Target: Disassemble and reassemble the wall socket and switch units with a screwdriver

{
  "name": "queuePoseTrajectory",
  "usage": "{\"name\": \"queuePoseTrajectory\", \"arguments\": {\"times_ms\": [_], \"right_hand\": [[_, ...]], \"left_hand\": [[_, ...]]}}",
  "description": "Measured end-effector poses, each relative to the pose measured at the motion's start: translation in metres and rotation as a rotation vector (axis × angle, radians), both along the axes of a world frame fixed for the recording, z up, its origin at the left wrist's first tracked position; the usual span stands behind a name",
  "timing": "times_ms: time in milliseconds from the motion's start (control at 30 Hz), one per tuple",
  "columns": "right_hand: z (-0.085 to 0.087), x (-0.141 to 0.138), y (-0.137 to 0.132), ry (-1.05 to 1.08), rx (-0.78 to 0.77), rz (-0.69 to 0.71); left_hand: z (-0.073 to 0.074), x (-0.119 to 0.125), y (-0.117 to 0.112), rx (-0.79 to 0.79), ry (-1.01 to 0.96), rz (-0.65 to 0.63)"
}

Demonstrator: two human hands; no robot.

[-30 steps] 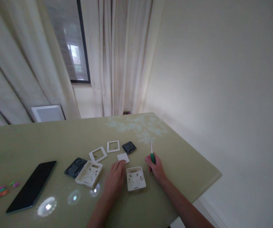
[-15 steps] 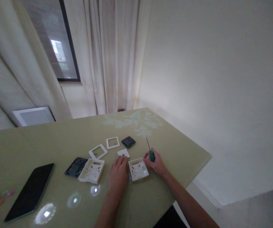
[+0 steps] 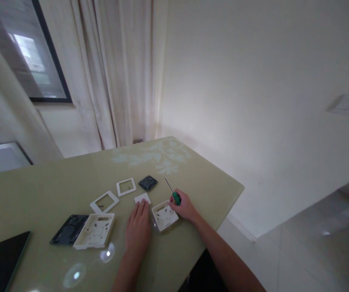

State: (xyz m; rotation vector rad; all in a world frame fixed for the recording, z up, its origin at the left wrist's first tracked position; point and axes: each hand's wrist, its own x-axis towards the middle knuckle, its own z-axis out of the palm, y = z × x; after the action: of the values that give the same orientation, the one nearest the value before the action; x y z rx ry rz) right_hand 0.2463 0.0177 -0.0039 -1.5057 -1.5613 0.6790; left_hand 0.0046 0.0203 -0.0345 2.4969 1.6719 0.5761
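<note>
My left hand (image 3: 138,228) lies flat on the table, fingers stretched out, its fingertips at a small white square cover (image 3: 142,198) and its side against a small white back box (image 3: 164,216). My right hand (image 3: 184,206) is closed round a green-handled screwdriver (image 3: 174,194) whose thin blade points away and left, just right of that box. A larger white back box (image 3: 94,230) sits to the left with a dark plate (image 3: 69,229) beside it. Two white frames (image 3: 104,201) (image 3: 126,187) and a dark switch module (image 3: 148,182) lie farther back.
The olive table (image 3: 55,182) has a pale floral print at its far corner and its right edge (image 3: 223,211) drops to the floor. A black phone (image 3: 1,263) lies at the lower left. Curtains (image 3: 116,73) and a dark-framed window (image 3: 25,52) stand behind.
The view has swung to the right, shifting everything leftward. My right hand with the screwdriver has come in next to the small box, and my left hand has moved up against it.
</note>
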Motion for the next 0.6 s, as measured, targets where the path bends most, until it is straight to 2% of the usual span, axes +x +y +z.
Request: {"name": "queuePoseTrajectory", "arguments": {"times_ms": [200,333,500,600], "right_hand": [[-0.011,0.004,0.007,-0.003,0.046,-0.162],[-0.013,0.003,0.024,0.026,0.039,-0.245],[-0.007,-0.004,0.063,0.062,0.023,-0.242],[-0.007,-0.010,0.077,0.098,0.028,-0.217]], "left_hand": [[-0.012,-0.005,0.003,0.058,-0.015,-0.021],[-0.018,-0.012,0.004,0.084,-0.016,-0.024],[-0.020,-0.017,0.005,0.095,-0.014,-0.021],[-0.021,-0.019,0.004,0.107,-0.011,-0.014]]}}
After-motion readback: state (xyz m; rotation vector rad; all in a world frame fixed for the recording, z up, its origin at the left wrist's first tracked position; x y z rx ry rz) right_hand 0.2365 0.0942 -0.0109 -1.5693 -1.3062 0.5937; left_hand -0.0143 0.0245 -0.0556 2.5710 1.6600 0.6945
